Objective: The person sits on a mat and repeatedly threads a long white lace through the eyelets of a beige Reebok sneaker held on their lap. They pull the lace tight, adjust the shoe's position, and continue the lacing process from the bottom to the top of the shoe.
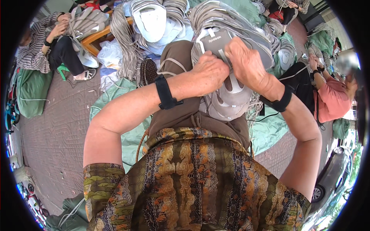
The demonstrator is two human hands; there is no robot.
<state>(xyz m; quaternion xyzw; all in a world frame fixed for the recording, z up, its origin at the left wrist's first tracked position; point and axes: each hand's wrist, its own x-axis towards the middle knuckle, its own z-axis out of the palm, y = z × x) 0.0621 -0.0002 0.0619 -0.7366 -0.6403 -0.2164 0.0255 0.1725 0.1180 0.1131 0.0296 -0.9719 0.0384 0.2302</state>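
Observation:
Across my lap lies a bundle of grey shoe uppers [227,104], stacked into one another. Over the nearest ones, my left hand [211,73] is closed, knuckles up; what its fingers pinch is hidden. Close beside it my right hand [246,63] is curled into a fist at a flat, pale shoelace [223,56], which shows in the gap between the hands. Beyond them is a grey shoe tongue [216,38] with printed letters. Another loose pale lace [172,61] loops over my left knee.
Heaps of shoe uppers [150,23] and hanging grey laces [125,46] stand ahead. A person in stripes [38,50] sits at left, another in a pink top [333,96] at right, both handling uppers. Green sheeting [111,111] covers part of the paving [61,134]. A car [331,173] stands lower right.

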